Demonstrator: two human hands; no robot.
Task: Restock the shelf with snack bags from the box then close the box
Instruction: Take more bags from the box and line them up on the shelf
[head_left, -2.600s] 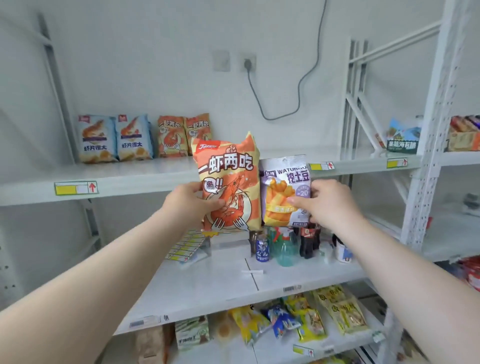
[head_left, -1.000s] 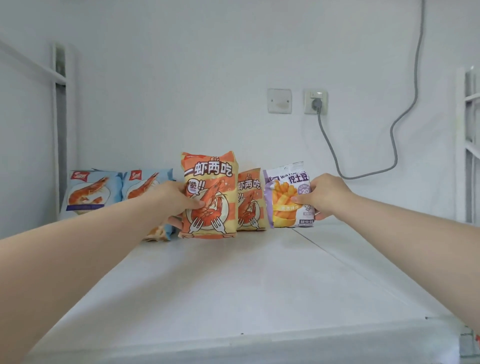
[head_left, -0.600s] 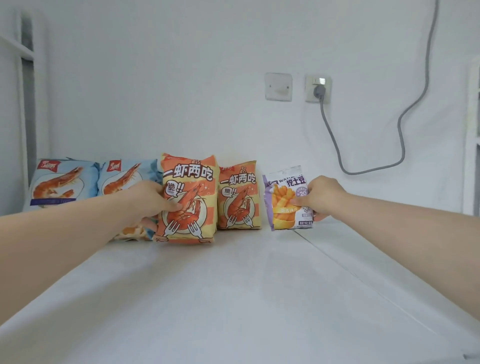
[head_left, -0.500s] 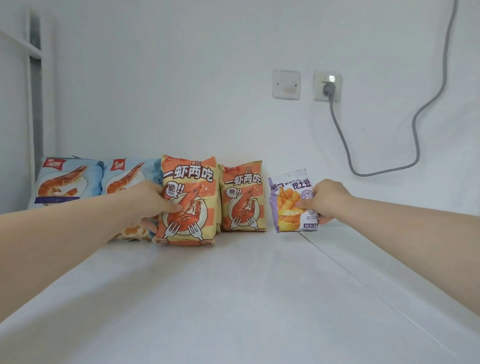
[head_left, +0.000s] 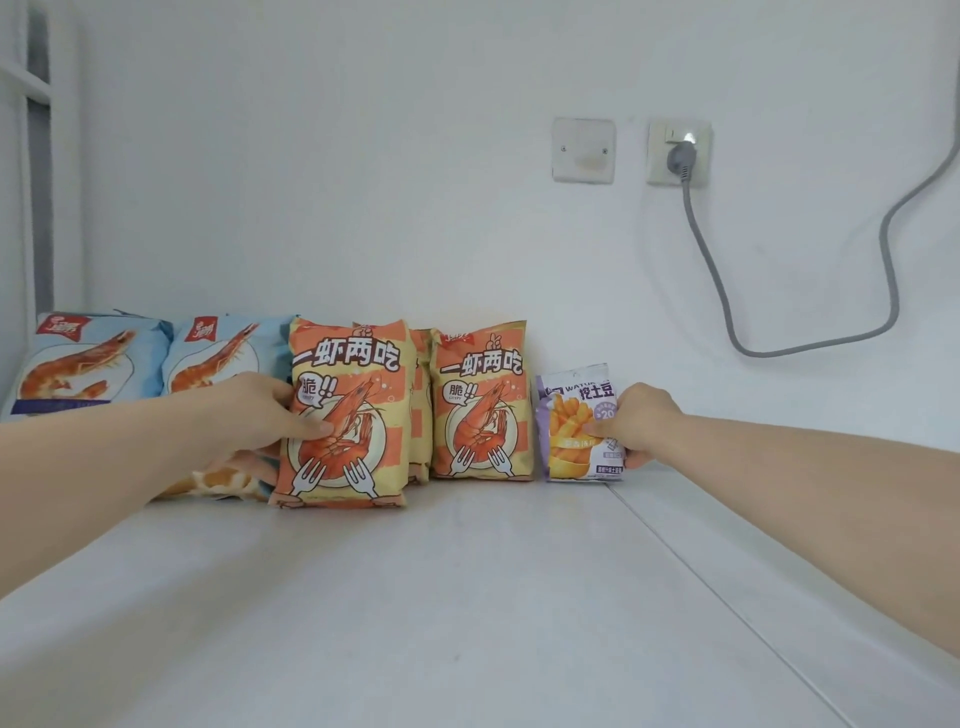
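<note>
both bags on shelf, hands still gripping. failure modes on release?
1. The orange shrimp bag under the left hand stands in front of the row, not against the wall; it may tip forward when released.
2. The small purple fries bag in the right hand stands alone at the row's end, unsupported on its right, so it could topple sideways.

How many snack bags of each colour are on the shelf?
Blue bags: 2
Orange bags: 3, one held by the left hand, one free, one mostly hidden between them
Purple bag: 1, held by the right hand
Total: 6
</note>
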